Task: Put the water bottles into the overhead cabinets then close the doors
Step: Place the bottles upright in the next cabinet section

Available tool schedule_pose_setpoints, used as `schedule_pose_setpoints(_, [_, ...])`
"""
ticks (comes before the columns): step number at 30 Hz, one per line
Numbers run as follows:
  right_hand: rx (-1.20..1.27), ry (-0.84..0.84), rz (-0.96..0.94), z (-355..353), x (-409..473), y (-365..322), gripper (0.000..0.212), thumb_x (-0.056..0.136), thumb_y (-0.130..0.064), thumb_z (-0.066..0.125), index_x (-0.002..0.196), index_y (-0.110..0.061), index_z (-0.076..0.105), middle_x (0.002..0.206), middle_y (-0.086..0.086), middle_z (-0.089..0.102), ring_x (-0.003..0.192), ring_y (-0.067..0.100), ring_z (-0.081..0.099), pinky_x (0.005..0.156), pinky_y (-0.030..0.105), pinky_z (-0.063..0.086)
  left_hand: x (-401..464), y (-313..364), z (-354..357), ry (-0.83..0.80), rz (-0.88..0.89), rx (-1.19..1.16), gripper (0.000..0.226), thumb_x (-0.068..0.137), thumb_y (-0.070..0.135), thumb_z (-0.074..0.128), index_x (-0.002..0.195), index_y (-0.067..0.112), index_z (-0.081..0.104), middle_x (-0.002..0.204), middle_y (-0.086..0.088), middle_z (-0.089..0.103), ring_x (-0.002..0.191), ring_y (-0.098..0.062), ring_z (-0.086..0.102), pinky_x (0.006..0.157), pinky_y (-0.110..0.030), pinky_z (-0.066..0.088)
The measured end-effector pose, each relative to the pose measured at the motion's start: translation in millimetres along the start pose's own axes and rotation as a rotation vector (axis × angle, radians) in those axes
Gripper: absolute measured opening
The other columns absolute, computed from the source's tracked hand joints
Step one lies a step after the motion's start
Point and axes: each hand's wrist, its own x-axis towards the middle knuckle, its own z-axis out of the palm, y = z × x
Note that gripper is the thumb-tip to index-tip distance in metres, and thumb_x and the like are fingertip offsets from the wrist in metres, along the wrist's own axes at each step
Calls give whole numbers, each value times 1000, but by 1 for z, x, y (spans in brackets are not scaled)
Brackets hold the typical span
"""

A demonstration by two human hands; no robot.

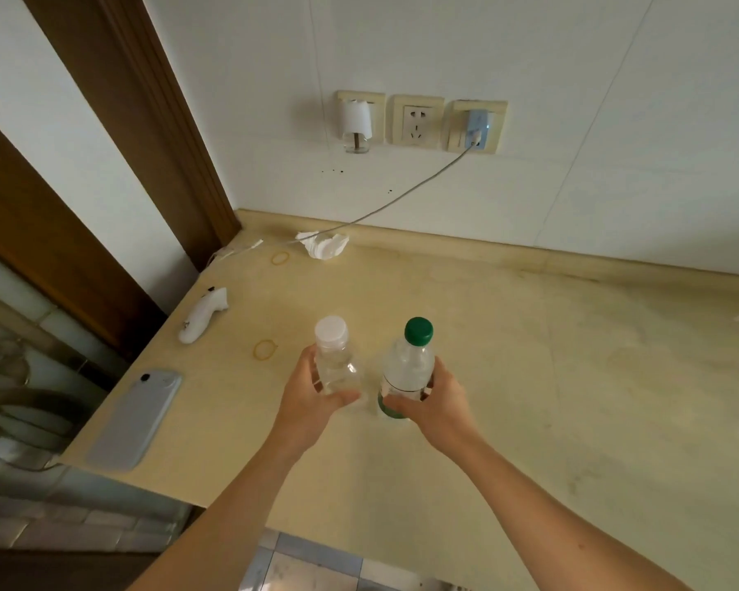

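Two hands up front: left hand (312, 398) gripping one white-capped bottle (336, 364), right hand (434, 400) gripping one green-capped bottle (406, 373), both upright over tabletop (530, 377). Two rubber bands (266, 349), one phone (135, 420).

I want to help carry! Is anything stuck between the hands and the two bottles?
No. The left hand already grips the white-capped bottle and the right hand grips the green-capped bottle. The cabinets are out of view.

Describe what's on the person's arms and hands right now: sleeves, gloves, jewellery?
Both forearms are bare as far as the frame shows; no sleeve edge is in view. The left hand and right hand wear no gloves. No watch, bracelet or ring is visible on the wrists or fingers.
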Motion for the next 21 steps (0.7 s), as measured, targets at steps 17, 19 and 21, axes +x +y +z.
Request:
schedule_pose_setpoints(17, [177, 459, -519, -151, -86, -178, 42, 68, -35, 89, 102, -42, 65, 99, -16, 74, 93, 4, 69, 70, 16, 54, -22, 255, 59, -162, 588, -89, 66, 69, 28, 92, 126, 36, 58, 112, 15, 72, 99, 0, 69, 81, -21, 50])
schedule_pose_setpoints(19, [169, 508, -602, -175, -104, -210, 40, 69, -37, 89, 101, -44, 65, 99, -16, 74, 94, 4, 69, 71, 17, 56, -29, 297, 70, -170, 670, -90, 67, 68, 27, 92, 125, 36, 58, 112, 14, 71, 100, 1, 68, 81, -19, 52])
schedule_pose_setpoints(21, [174, 561, -684, -198, -123, -240, 38, 71, -34, 89, 100, -39, 66, 98, -14, 75, 93, 5, 69, 71, 17, 56, -39, 338, 79, -160, 741, -130, 65, 66, 26, 92, 123, 33, 60, 109, 10, 72, 97, 0, 68, 76, -13, 53])
